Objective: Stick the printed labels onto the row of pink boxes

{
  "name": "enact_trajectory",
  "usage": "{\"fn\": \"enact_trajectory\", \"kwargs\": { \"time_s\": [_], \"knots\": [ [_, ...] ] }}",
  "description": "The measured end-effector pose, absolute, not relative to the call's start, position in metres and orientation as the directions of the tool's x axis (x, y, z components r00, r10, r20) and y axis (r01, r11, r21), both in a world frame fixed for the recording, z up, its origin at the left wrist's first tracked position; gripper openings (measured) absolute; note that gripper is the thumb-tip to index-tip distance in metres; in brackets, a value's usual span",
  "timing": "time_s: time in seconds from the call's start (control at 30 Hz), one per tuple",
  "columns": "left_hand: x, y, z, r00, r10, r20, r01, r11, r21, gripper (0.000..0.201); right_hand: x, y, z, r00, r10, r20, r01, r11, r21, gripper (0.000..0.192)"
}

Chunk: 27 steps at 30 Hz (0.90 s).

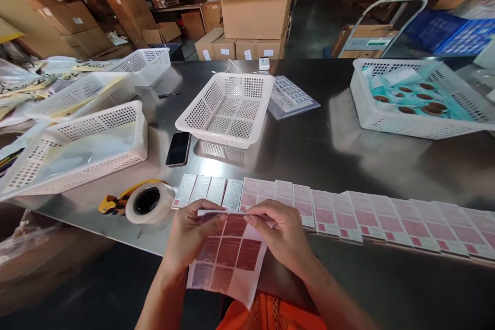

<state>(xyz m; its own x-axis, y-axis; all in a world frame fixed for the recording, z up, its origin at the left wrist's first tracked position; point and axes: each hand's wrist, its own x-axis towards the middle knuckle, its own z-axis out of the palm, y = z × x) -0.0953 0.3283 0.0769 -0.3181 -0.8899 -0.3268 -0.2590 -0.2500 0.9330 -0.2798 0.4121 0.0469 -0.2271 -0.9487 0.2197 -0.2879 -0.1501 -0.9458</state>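
A sheet of dark red labels (225, 251) hangs between my two hands, with bare white backing where some labels are gone. My left hand (189, 232) is closed on its upper left edge, thumb in front. My right hand (280, 227) pinches the top edge further right; whether a label is lifted there I cannot tell. Just beyond the hands runs a row of small flat boxes. Several at the left end have silvery tops (216, 191), while the many to the right show pink and white faces (367, 214).
A tape roll (133, 206) with a yellow-and-black dispenser lies left of the boxes, near a phone (178, 148). White baskets stand at centre (228, 136), left (96, 165) and right (417, 126); the right one holds teal-wrapped items. Printed sheets (292, 95) lie behind.
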Motion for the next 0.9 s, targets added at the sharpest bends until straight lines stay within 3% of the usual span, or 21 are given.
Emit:
{"fn": "enact_trajectory", "kwargs": {
  "time_s": [0.07,0.17,0.27,0.33,0.63,0.8,0.9],
  "knots": [
    [-0.098,0.332,0.076,-0.279,-0.908,-0.313,-0.252,-0.245,0.936,0.025,-0.279,0.411,0.045,-0.267,-0.931,0.251,-0.336,-0.154,-0.929,0.009],
    [-0.101,0.337,0.075,-0.203,-0.943,-0.263,-0.236,-0.214,0.948,0.024,-0.276,0.409,0.041,-0.379,-0.819,0.430,-0.479,-0.224,-0.849,0.008],
    [-0.101,0.340,0.074,-0.182,-0.954,-0.237,-0.242,-0.190,0.951,0.024,-0.273,0.410,0.037,-0.416,-0.673,0.612,-0.630,-0.272,-0.728,0.021],
    [-0.101,0.341,0.075,-0.176,-0.961,-0.215,-0.271,-0.163,0.949,0.025,-0.271,0.411,0.035,-0.422,-0.635,0.647,-0.655,-0.279,-0.702,0.030],
    [-0.098,0.348,0.083,-0.223,-0.974,-0.044,-0.489,0.072,0.869,0.021,-0.273,0.408,0.040,-0.413,-0.742,0.527,-0.537,-0.269,-0.799,0.016],
    [-0.105,0.350,0.084,-0.088,-0.984,-0.153,-0.339,-0.115,0.934,0.026,-0.270,0.415,0.043,-0.311,-0.684,0.660,-0.763,-0.233,-0.602,0.017],
    [-0.104,0.342,0.079,-0.106,-0.972,-0.208,-0.174,-0.188,0.967,0.033,-0.264,0.423,0.039,-0.170,-0.695,0.699,-0.849,-0.257,-0.462,0.018]
  ]
}}
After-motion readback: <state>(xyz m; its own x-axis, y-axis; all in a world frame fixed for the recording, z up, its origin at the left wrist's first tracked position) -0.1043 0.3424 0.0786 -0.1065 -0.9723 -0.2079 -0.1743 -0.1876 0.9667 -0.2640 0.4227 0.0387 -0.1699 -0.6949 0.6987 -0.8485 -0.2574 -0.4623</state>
